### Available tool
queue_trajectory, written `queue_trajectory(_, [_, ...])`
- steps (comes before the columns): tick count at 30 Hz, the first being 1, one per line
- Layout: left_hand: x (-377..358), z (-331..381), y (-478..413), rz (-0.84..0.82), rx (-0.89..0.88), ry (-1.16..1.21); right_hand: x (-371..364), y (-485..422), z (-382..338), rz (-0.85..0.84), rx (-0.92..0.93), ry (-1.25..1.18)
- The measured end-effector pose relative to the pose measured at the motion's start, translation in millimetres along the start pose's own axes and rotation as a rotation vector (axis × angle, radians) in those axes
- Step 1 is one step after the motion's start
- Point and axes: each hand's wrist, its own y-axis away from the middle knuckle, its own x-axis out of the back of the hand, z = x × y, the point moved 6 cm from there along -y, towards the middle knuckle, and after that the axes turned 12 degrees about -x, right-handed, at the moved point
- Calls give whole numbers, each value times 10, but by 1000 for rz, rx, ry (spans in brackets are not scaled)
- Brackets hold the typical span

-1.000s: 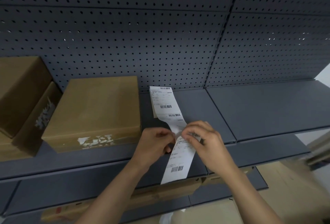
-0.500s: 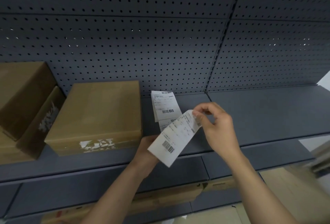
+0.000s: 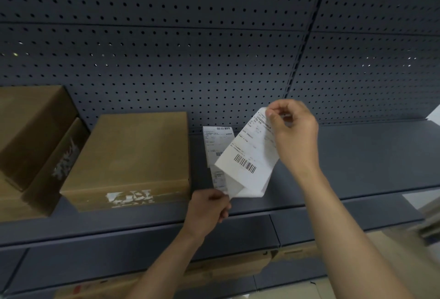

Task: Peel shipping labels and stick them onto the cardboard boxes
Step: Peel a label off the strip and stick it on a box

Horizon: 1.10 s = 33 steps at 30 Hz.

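The job looks to be in its 1st half for this label: peeling is well under way and sticking has not begun. The right hand (image 3: 294,136) is raised above the shelf (image 3: 369,155), its thumb and fingertips (image 3: 272,116) curled and pinched on the top edge of a white label (image 3: 250,155), which hangs tilted with its barcode facing the camera. The lower end of that label bends back in a fold just above the left hand (image 3: 208,213), so I judge it is not yet fully free of its backing, though the exact join is hard to make out. The left hand has its fingers (image 3: 223,204) closed around the near end of the strip (image 3: 215,140), and the far part of the strip lies flat on the shelf with at least 1 more printed label on it. Just left of the strip sits a cardboard box (image 3: 133,153), its brown top bare; only torn white residue shows on its front face. 2 more boxes (image 3: 33,122) stand further left, and no fresh label is visible on them either. What is left, as I read it: finish the pull, carry the label over to the nearest box, press it down, then repeat with the rest of the strip.
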Motion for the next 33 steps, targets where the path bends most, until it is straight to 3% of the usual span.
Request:
queue_trajectory(8, [17, -20, 5, -14, -11, -109, -101, -122, -267, 8, 77, 63])
queue_trajectory(22, [55, 57, 44, -94, -27, -229, 304, -261, -588, 258, 108, -184])
queue_trajectory(33, [267, 199, 202, -149, -92, -371, -90, -229, -577, -53, 51, -151])
